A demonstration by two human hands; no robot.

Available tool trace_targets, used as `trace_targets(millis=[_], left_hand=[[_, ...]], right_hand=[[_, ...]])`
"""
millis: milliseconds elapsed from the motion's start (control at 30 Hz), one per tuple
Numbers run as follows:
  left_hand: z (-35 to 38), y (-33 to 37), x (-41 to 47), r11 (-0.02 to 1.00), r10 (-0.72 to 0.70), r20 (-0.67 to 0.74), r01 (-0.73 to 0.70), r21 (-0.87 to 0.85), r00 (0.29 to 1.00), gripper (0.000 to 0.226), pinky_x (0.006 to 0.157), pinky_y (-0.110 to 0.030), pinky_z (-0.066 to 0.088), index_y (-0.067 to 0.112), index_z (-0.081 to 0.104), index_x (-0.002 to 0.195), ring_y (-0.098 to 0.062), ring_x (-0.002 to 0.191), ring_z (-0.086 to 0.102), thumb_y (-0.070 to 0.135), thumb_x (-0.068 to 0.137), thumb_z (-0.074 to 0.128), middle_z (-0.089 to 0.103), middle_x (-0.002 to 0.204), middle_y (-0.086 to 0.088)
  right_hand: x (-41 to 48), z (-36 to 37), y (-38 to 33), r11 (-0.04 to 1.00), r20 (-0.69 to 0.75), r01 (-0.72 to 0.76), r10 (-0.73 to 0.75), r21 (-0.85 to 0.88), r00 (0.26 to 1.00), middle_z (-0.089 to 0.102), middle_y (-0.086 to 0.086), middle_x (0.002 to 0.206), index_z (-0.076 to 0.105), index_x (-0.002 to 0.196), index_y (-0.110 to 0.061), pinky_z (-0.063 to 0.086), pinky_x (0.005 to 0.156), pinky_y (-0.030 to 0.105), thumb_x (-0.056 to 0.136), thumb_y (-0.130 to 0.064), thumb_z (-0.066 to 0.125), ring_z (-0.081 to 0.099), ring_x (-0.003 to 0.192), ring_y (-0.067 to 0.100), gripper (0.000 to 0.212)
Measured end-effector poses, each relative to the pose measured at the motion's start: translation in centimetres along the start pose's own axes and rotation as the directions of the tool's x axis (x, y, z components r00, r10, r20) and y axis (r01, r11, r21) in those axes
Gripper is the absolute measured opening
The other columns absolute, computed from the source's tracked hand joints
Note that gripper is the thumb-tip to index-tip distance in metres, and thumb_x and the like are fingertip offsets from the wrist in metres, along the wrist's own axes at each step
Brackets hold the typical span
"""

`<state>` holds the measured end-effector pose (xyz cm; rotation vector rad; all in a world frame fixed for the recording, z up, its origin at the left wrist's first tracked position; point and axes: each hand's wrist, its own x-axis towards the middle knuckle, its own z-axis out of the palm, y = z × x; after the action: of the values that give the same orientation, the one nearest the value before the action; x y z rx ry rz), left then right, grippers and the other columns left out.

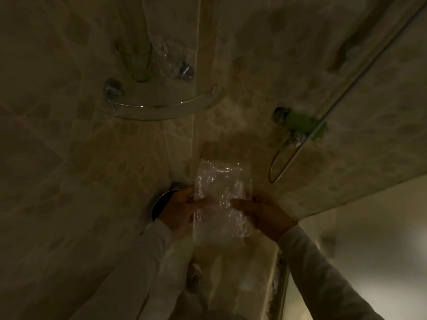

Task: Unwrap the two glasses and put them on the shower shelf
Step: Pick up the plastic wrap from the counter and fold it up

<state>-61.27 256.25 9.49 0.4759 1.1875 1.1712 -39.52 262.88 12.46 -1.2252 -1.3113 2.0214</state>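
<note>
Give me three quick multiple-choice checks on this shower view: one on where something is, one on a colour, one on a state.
1. Where is the corner shelf?
A. Above and left of the hands
B. Below the hands
C. Right of the shower hose

2. What colour is the unwrapped glass on the shelf?
A. Red
B. Green
C. Blue

3. What is the state of the clear plastic wrap?
A. Lying on the shelf
B. Dropped on the floor
C. Held between both hands

Answers:
1. A, the shelf sits in the tiled corner higher up in the view.
2. B, the glass shows a green tint.
3. C, the left hand and the right hand grip its two sides; in the dim light I cannot tell whether a glass is inside.
</note>
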Motion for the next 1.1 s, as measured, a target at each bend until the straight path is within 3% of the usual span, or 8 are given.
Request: trace_targets(millis=[133, 300, 433, 567, 700, 900, 1000, 1100], left_hand=[[-0.6, 1.6, 1.7, 0.998, 0.058, -0.061, -0.056, 0.023, 0.996, 0.025, 0.068, -0.035, 0.061, 0.003, 0.072, 0.107, -0.026, 0.081, 0.074, 0.002, 0.082, 0.073, 0.077, 0.093, -0.014], [-1.7, 3.3, 3.1, 0.994, 0.103, -0.058, -0.104, -0.014, 0.993, 0.029, 0.058, -0.024, 0.058, -0.007, 0.064, 0.118, -0.017, 0.07, 0.075, -0.013, 0.09, 0.056, 0.078, 0.083, -0.01], [-2.5, 3.9, 3.7, 0.99, 0.138, -0.063, -0.139, -0.012, 0.988, 0.026, 0.052, -0.021, 0.055, 0.008, 0.074, 0.1, -0.011, 0.065, 0.073, -0.009, 0.091, 0.057, 0.078, 0.077, -0.001], [-2.9, 4.0, 4.4, 0.989, 0.146, -0.192, -0.149, 0.002, 0.97, 0.019, 0.053, -0.022, 0.056, 0.004, 0.077, 0.093, -0.015, 0.068, 0.071, -0.008, 0.089, 0.063, 0.077, 0.078, -0.002], [-2.5, 4.0, 4.9, 0.983, 0.164, -0.323, -0.18, -0.021, 0.932, 0.051, 0.055, -0.023, 0.058, 0.016, 0.082, 0.068, -0.019, 0.068, 0.076, -0.019, 0.088, 0.049, 0.079, 0.073, -0.006], [0.3, 4.9, 6.2, 0.89, 0.065, -0.334, -0.206, -0.406, 0.94, 0.025, 0.053, -0.025, 0.057, 0.016, 0.075, 0.108, -0.017, 0.064, 0.072, 0.02, 0.087, 0.062, 0.078, 0.1, -0.011], [2.5, 4.5, 6.5, 0.98, 0.13, -0.454, -0.184, -0.075, 0.881, 0.035, 0.059, -0.024, 0.058, 0.029, 0.069, 0.114, -0.011, 0.081, 0.072, 0.014, 0.083, 0.074, 0.075, 0.105, -0.001], [3.7, 3.0, 6.6, 0.921, 0.341, -0.484, -0.184, 0.342, 0.806, 0.051, 0.088, -0.026, 0.056, 0.01, 0.063, 0.125, -0.009, 0.11, 0.064, -0.008, 0.079, 0.077, 0.065, 0.123, -0.005]], right_hand=[[3.1, -0.4, -1.5, 0.996, 0.008, 0.063, -0.063, -0.056, 0.998, 0.081, 0.005, 0.093, 0.083, 0.094, -0.018, 0.058, 0.073, 0.019, 0.087, -0.004, 0.075, 0.078, 0.087, 0.015, 0.018], [6.9, -0.8, -2.2, 0.999, 0.084, 0.032, -0.032, 0.002, 0.996, 0.081, -0.003, 0.083, 0.083, 0.077, -0.026, 0.058, 0.069, 0.018, 0.088, 0.012, 0.064, 0.077, 0.083, 0.008, 0.045], [9.5, -0.7, -2.7, 0.995, 0.195, 0.078, -0.089, 0.064, 0.977, 0.074, 0.01, 0.094, 0.078, 0.105, -0.008, 0.059, 0.077, 0.023, 0.084, 0.011, 0.067, 0.072, 0.093, 0.02, 0.03], [12.1, -1.2, -3.5, 0.995, 0.292, 0.087, -0.094, 0.039, 0.952, 0.078, -0.009, 0.087, 0.082, 0.091, -0.027, 0.058, 0.076, 0.022, 0.079, 0.006, 0.069, 0.073, 0.086, 0.005, 0.038], [14.8, -2.9, -4.8, 0.996, 0.324, 0.081, -0.066, -0.036, 0.944, 0.081, 0.0, 0.086, 0.085, 0.085, -0.017, 0.057, 0.065, 0.023, 0.074, 0.006, 0.071, 0.073, 0.078, 0.012, 0.029], [19.0, -5.1, -7.4, 0.941, 0.503, 0.306, -0.198, -0.141, 0.841, 0.079, -0.007, 0.095, 0.084, 0.07, -0.027, 0.055, 0.088, 0.023, 0.077, 0.031, 0.058, 0.071, 0.095, 0.005, 0.064], [20.9, -5.1, -7.9, 0.887, 0.589, 0.436, -0.273, -0.151, 0.761, 0.078, -0.005, 0.098, 0.084, 0.073, -0.023, 0.054, 0.09, 0.021, 0.075, 0.021, 0.068, 0.07, 0.101, 0.008, 0.047], [22.8, -5.3, -7.6, 0.919, 0.637, 0.368, -0.201, -0.14, 0.744, 0.078, -0.007, 0.108, 0.085, 0.078, -0.027, 0.054, 0.091, 0.027, 0.074, 0.005, 0.068, 0.071, 0.106, 0.011, 0.036]])
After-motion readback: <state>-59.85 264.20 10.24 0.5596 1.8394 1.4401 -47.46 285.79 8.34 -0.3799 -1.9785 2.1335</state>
